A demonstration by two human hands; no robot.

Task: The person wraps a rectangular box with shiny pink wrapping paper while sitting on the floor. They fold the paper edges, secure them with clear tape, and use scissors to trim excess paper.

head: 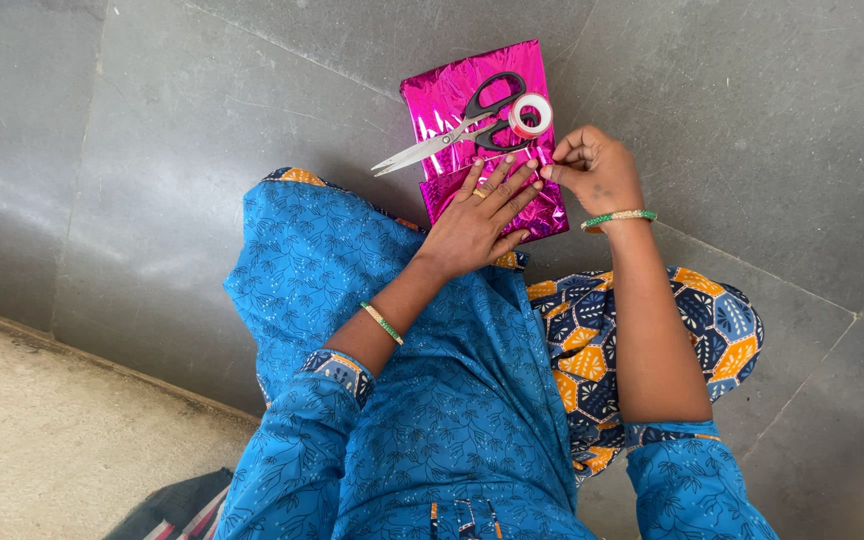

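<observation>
Blue sleeves [352, 440] fill the lower frame. Above them, the left hand [477, 225] lies flat, fingers spread, on one pink foil parcel [462, 90] at upper centre; the right hand [592, 165] pinches its right edge. One pair of scissors [452, 130] and one tape roll [530, 115] rest on top, just beyond the fingertips.

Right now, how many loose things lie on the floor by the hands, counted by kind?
Pink foil-wrapped packages: 1
Scissors: 1
Tape rolls: 1
Total: 3
The left hand lies flat on the package; the right hand pinches at its edge.
</observation>
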